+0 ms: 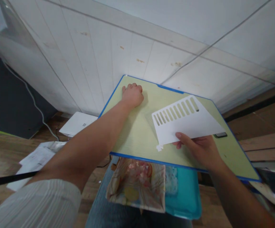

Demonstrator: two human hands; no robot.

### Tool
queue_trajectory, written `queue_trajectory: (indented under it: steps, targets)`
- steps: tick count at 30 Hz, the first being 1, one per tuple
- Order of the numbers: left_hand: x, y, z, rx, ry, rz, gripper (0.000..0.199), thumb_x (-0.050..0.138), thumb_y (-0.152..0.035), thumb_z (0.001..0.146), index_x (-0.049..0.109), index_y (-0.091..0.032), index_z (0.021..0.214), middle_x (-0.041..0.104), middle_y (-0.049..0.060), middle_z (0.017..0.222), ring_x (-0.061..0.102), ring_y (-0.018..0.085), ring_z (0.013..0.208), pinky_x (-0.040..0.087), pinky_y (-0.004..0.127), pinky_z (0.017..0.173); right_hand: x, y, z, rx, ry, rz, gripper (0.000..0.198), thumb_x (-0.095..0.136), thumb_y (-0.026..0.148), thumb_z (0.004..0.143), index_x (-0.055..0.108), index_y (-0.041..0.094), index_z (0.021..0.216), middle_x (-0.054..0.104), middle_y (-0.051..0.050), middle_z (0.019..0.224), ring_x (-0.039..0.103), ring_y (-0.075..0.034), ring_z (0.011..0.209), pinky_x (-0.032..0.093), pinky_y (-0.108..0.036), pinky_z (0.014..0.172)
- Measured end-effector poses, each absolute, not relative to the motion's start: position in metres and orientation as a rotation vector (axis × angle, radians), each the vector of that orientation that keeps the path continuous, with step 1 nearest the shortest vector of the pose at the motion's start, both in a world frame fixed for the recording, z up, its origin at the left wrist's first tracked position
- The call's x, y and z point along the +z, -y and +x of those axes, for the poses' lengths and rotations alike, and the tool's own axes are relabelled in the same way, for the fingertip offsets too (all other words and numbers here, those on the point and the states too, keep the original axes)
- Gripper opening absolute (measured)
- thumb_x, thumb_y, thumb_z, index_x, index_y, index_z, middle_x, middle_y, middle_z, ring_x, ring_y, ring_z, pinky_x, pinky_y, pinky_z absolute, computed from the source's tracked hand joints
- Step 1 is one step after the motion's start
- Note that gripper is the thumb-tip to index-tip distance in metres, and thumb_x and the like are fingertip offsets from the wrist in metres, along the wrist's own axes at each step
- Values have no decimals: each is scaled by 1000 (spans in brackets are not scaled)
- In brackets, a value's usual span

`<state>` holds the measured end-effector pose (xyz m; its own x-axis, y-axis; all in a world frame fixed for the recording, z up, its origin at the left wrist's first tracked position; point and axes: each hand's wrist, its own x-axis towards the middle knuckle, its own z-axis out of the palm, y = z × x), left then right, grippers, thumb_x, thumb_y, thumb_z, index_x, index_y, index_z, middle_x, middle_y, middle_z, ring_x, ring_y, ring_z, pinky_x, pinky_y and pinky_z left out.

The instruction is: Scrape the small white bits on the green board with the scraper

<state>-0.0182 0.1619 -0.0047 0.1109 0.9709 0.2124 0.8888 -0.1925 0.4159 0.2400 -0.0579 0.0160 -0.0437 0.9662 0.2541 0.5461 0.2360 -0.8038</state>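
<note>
My right hand (196,147) pinches the lower edge of a white paper sheet (187,126), thumb on top and fingers underneath. A row of long rounded slots is cut along the sheet's far side, and the pale yellow table top shows through them. On the far left of the blue-edged table (137,139) rests my left hand (133,95), back upward and fingers curled under; whatever they may hold is hidden. Small white paper scraps (159,147) lie by the sheet's near left corner. A small dark flat object (220,135) lies at its right corner.
A white panelled wall (92,47) stands behind the table, with a grey cable (213,44) running down it. Below the near edge are a patterned cloth (137,190) and a turquoise plastic tray (187,193). A white box (77,123) and papers (37,158) sit at left.
</note>
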Motion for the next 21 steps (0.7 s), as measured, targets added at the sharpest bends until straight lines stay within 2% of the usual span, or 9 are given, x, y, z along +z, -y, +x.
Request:
queue_trajectory:
  steps: [3,7,13,21]
  targets:
    - [-5,-164,-19,624,-1869,2215,47,57,-26,105,82,-24,145,69,20,161,55,45,158,33,71,140,18,74,261,688,1657,-1453,66,87,82,97,77,27,62,76,-7,62,74,-24,58,67,-37,65]
    - [-7,-170,-20,622,-1887,2263,48,49,-26,108,80,-21,144,72,21,156,57,43,157,37,70,136,25,88,284,707,1643,-1491,62,90,82,95,80,26,68,78,-6,63,74,-24,57,65,-35,61]
    - [-9,-173,-19,636,-1902,2250,46,49,-25,106,81,-19,139,71,21,158,57,44,156,39,68,135,23,97,298,643,1584,-1526,64,90,81,96,79,26,64,78,-7,64,76,-25,59,67,-36,65]
    - [0,-164,-18,602,-1899,2247,49,48,-21,105,83,-15,139,71,24,159,58,45,156,39,68,134,15,103,312,819,1557,-1535,60,94,77,93,83,25,65,79,-9,63,76,-27,59,67,-36,60]
